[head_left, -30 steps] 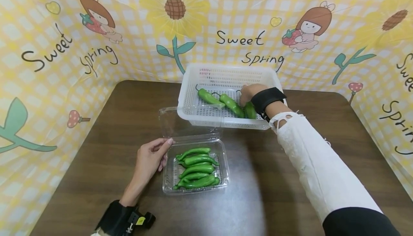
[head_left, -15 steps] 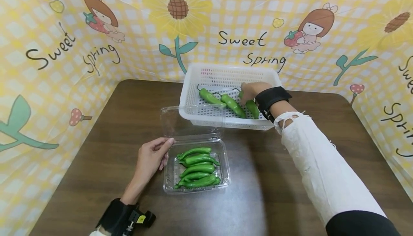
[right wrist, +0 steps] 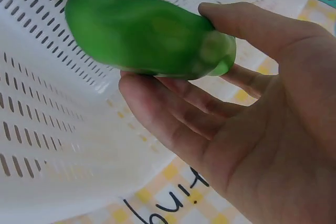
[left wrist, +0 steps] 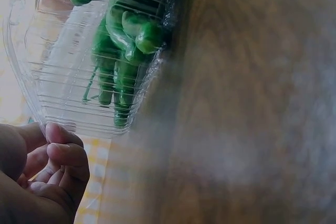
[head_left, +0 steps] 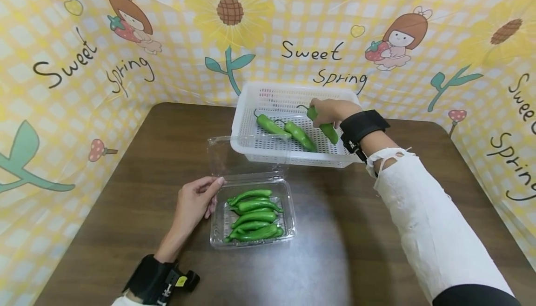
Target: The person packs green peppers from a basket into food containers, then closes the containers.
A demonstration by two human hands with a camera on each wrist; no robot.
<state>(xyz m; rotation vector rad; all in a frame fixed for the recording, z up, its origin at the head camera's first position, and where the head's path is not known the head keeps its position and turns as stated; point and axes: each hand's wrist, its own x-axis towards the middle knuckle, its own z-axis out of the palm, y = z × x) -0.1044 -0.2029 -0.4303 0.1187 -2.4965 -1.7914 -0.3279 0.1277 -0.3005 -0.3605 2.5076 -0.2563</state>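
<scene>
My right hand (head_left: 335,109) grips a green pepper (head_left: 329,133) above the right part of the white plastic basket (head_left: 301,159). In the right wrist view that pepper (right wrist: 136,35) lies between thumb and fingers, its blunt end sticking out. Two more green peppers lie in the basket, a left one (head_left: 270,124) and a middle one (head_left: 300,136). Nearer to me stands a clear plastic clamshell box (head_left: 291,203), lid up, holding several thin green chili peppers (head_left: 255,217). The box's back left corner is pinched by my left hand (head_left: 192,206), as the left wrist view also shows.
The open clear lid (head_left: 251,150) overlaps the basket's front left in view. Both stand on a brown wooden table (head_left: 167,143). A yellow checked cloth (head_left: 268,31) with printed flowers rises behind and at both sides.
My right hand has lifted the pepper off the basket floor, rising and shifting slightly right. My left hand and the clamshell box stay in place.
</scene>
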